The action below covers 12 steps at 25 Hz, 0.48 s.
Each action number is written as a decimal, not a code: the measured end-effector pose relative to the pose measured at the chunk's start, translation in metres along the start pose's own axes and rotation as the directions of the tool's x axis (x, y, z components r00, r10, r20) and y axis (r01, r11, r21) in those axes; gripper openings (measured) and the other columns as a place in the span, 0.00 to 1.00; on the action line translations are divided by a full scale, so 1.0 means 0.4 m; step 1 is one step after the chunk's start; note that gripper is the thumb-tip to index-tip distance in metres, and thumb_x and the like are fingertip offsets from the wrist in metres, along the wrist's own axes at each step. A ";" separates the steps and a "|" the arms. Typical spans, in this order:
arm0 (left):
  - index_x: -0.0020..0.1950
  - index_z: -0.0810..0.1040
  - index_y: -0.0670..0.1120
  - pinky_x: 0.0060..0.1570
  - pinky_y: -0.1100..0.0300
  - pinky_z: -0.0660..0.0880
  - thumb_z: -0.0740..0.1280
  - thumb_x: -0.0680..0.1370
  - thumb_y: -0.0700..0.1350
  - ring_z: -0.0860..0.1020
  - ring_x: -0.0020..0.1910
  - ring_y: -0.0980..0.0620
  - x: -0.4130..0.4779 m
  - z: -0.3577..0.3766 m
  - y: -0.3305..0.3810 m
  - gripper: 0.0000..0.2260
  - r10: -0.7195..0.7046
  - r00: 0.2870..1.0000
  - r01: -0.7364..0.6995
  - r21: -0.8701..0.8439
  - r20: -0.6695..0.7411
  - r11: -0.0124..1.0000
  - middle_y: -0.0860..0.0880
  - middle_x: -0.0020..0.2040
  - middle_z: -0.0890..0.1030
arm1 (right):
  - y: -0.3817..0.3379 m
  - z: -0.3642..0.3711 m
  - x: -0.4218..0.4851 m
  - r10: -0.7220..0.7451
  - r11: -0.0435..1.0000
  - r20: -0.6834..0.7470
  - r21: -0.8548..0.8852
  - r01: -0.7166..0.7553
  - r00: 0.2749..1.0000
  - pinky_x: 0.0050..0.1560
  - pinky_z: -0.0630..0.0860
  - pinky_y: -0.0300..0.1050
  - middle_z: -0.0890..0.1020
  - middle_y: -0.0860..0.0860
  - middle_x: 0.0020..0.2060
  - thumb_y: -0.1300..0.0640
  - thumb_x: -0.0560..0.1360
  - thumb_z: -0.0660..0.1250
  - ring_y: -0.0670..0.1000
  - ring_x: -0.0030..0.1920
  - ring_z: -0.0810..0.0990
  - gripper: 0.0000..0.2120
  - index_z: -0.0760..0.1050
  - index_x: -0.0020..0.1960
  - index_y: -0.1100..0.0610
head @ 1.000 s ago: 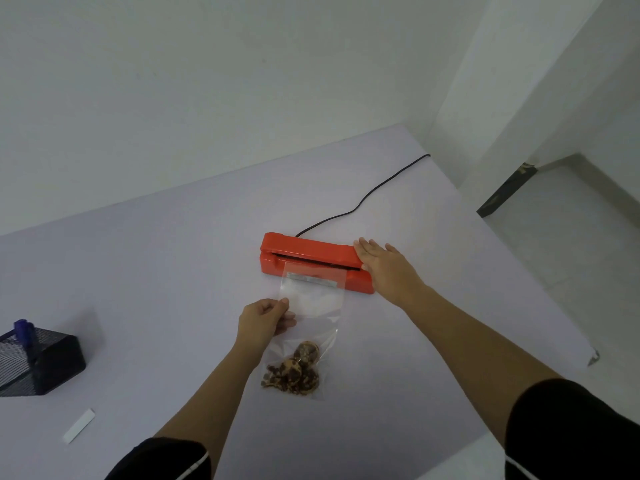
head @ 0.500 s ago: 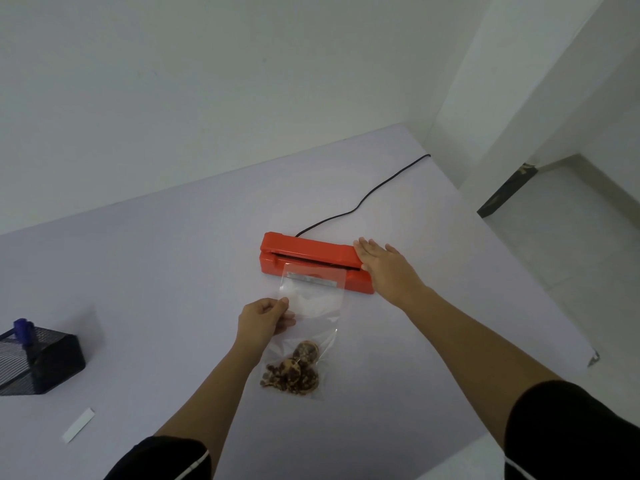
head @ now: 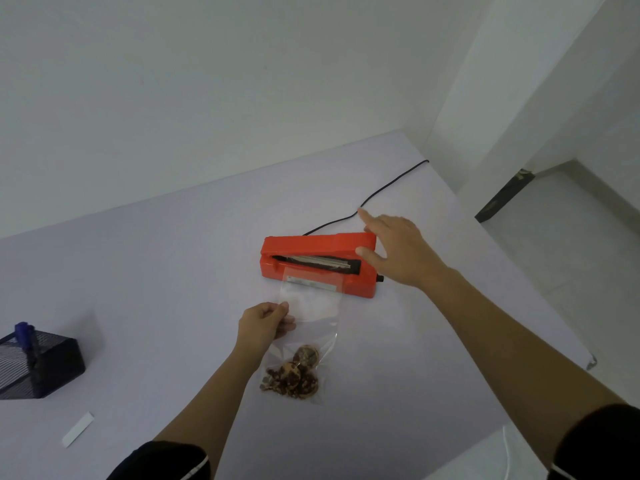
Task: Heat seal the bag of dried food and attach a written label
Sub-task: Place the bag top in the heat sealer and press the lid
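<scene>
A black mesh holder (head: 45,367) sits at the left edge of the pale table (head: 156,258) — a blue pen (head: 23,332) stands in it. Past the table's right edge, a white wall (head: 207,81) and light floor (head: 561,244).

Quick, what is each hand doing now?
Left hand: closed, pinching the bag.
Right hand: open, at the sealer lid, holding nothing.

A pale lilac table (head: 145,258) is set against a white wall. On it are seen a red heat sealer (head: 318,261) with its black cord (head: 388,192) trailing to the far edge, a clear bag of dried food (head: 304,344) laid against the sealer's front, a black mesh pen holder (head: 38,368) at left, and a white label strip (head: 78,429) near it.
</scene>
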<state>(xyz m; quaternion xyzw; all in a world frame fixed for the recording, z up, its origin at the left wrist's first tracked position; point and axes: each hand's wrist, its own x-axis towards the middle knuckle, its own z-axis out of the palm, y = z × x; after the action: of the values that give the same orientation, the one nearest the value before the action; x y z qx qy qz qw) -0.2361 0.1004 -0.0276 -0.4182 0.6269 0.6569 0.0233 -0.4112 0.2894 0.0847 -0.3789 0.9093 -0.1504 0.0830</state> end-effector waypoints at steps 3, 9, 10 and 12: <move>0.44 0.81 0.37 0.36 0.63 0.79 0.67 0.76 0.45 0.83 0.36 0.49 0.001 0.000 -0.001 0.10 -0.007 1.000 0.007 -0.005 -0.006 1.000 0.41 0.39 0.84 | -0.082 -0.073 0.027 0.030 0.979 -0.076 0.202 -0.014 0.997 0.68 0.63 0.52 0.78 0.48 0.55 0.44 0.73 0.66 0.50 0.60 0.74 0.34 0.57 0.74 0.52; 0.44 0.81 0.39 0.38 0.62 0.79 0.68 0.76 0.44 0.83 0.36 0.48 0.002 0.005 0.000 0.09 -0.010 1.000 0.010 -0.003 -0.026 1.000 0.41 0.39 0.84 | -0.292 -0.124 0.139 -0.092 0.638 0.111 0.770 -0.027 0.990 0.65 0.57 0.39 0.69 0.46 0.71 0.48 0.76 0.65 0.44 0.71 0.63 0.32 0.53 0.74 0.49; 0.44 0.81 0.39 0.38 0.61 0.80 0.67 0.76 0.44 0.83 0.37 0.47 0.003 0.005 0.000 0.09 -0.011 0.999 0.011 -0.006 -0.030 1.000 0.41 0.39 0.84 | -0.321 -0.122 0.155 -0.162 0.577 0.178 0.815 -0.053 0.970 0.67 0.54 0.39 0.62 0.47 0.74 0.49 0.78 0.61 0.44 0.74 0.58 0.32 0.48 0.76 0.49; 0.44 0.81 0.38 0.41 0.59 0.80 0.67 0.77 0.44 0.82 0.38 0.46 0.004 0.009 -0.001 0.09 -0.018 0.999 0.017 -0.010 -0.032 1.000 0.40 0.39 0.84 | -0.342 -0.109 0.183 -0.218 0.524 0.208 0.849 -0.065 0.954 0.69 0.49 0.39 0.50 0.48 0.77 0.50 0.81 0.55 0.45 0.76 0.50 0.30 0.42 0.76 0.51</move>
<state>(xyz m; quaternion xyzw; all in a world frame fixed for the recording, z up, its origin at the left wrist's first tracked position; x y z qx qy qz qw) -0.2387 0.1028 -0.0294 -0.4343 0.6203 0.6530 0.0170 -0.3829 0.1550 0.1691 -0.3480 0.6809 -0.5195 0.3813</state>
